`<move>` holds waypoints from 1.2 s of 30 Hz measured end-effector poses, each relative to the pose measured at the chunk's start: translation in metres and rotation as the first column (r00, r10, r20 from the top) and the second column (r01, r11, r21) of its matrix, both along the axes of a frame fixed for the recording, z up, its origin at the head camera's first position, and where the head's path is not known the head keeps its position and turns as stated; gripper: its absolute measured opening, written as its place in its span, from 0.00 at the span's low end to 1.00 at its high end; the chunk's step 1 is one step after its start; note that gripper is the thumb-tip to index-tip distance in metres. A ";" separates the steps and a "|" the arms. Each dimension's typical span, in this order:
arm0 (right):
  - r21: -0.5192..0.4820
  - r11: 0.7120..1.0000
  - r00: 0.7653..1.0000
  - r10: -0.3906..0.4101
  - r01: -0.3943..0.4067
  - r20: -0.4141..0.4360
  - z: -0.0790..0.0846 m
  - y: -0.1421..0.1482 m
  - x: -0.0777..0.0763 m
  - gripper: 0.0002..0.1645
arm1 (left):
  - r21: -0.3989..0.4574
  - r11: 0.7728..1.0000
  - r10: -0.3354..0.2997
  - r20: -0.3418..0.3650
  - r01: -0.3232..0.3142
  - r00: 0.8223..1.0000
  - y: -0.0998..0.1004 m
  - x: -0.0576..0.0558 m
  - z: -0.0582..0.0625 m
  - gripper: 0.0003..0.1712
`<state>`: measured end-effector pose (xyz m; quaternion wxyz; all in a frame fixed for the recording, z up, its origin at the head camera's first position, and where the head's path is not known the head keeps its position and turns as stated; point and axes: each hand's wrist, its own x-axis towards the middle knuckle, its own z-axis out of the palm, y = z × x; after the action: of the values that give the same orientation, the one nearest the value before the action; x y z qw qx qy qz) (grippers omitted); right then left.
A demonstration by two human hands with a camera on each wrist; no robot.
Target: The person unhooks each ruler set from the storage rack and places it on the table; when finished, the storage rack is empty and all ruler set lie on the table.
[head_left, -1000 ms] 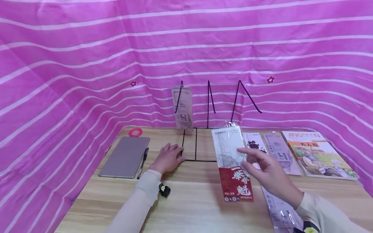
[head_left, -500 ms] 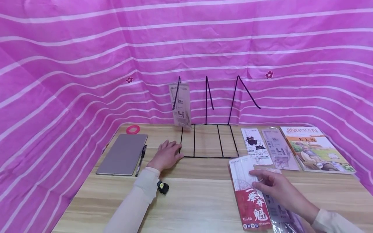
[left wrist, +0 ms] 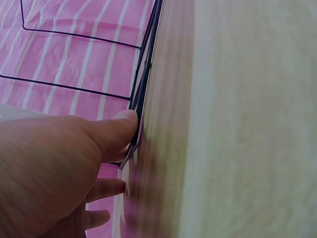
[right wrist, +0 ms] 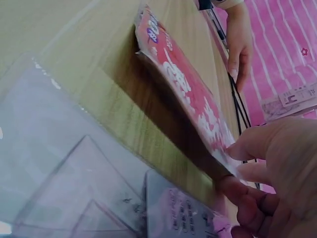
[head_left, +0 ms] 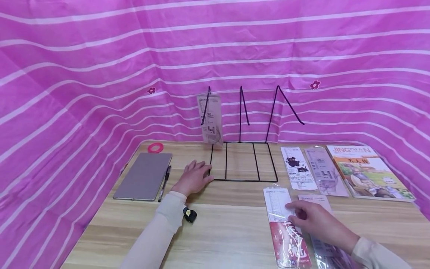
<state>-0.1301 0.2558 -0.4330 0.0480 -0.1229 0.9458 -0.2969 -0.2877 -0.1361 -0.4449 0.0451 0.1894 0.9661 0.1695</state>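
Observation:
My right hand pinches the right edge of a packaged ruler set with a white top and red lower half. In the right wrist view, this packet is tilted off the wood. Partly hidden under my right hand and forearm lies a purple-grey ruler packet in clear plastic. My left hand rests at the front left corner of a black wire rack, fingers fairly straight; its thumb touches the wire. A similar purple-grey packet hangs on the rack's left hook.
At right lie a ruler set with black cats, another purple-grey packet and a magazine. A grey notebook, black pen and pink tape roll are at left. Pink striped cloth surrounds the table.
My right hand has brought the red and white ruler set from over the rack's front right area down and toward me, low over the table. My left hand has stayed at the rack's corner.

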 end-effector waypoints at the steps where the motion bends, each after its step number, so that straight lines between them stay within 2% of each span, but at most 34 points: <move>1: 0.017 1.000 1.000 0.004 -0.003 -0.008 0.000 0.000 -0.001 0.24 | 0.000 1.000 0.000 -0.001 0.000 1.000 0.001 0.000 0.001 0.33; 6: 0.076 0.997 0.999 0.004 -0.001 -0.043 0.005 0.001 -0.002 0.19 | -0.004 1.000 0.003 -0.006 -0.003 1.000 0.001 -0.002 0.004 0.33; 9: 0.068 0.998 0.995 -0.005 0.012 -0.103 0.010 0.000 -0.006 0.15 | -0.009 1.000 0.001 -0.007 -0.001 1.000 0.001 -0.003 0.005 0.33; 13: 0.072 0.997 0.972 -0.022 0.040 -0.232 0.019 -0.002 -0.022 0.15 | -0.015 1.000 0.015 0.002 -0.015 1.000 0.001 -0.002 0.005 0.34; 16: 0.112 0.992 0.963 -0.022 0.054 -0.267 0.023 -0.006 -0.041 0.23 | -0.016 0.999 0.028 0.011 -0.028 1.000 0.000 -0.001 0.005 0.34; 22: 0.209 0.976 0.972 -0.006 0.057 -0.235 0.016 -0.013 -0.080 0.35 | -0.012 1.000 0.018 0.007 -0.018 1.000 -0.001 0.001 -0.001 0.34; 24: 0.239 0.969 0.975 -0.001 0.056 -0.223 0.012 -0.014 -0.092 0.36 | -0.007 1.000 0.011 0.005 -0.011 1.000 0.000 0.002 -0.003 0.34; 27: 0.263 0.964 0.975 0.014 0.047 -0.224 0.006 -0.019 -0.106 0.29 | 0.000 1.000 0.012 0.000 -0.012 1.000 -0.001 0.002 -0.006 0.33; 29: 0.273 0.961 0.975 0.018 0.044 -0.221 0.003 -0.021 -0.113 0.26 | 0.004 1.000 0.016 -0.005 -0.016 1.000 -0.001 0.002 -0.006 0.33; 31: 0.271 0.962 0.978 0.014 0.045 -0.210 0.000 -0.022 -0.118 0.27 | 0.010 1.000 0.023 -0.004 -0.023 1.000 -0.001 0.003 -0.006 0.33; 36: 0.276 0.960 0.982 0.012 0.041 -0.187 -0.006 -0.021 -0.123 0.40 | 0.026 0.999 0.025 0.000 -0.025 1.000 0.000 0.003 -0.004 0.33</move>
<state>-0.2535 0.2345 -0.4387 -0.0266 -0.1352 0.9793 -0.1483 -0.2844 -0.1356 -0.4486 0.0402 0.1780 0.9661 0.1824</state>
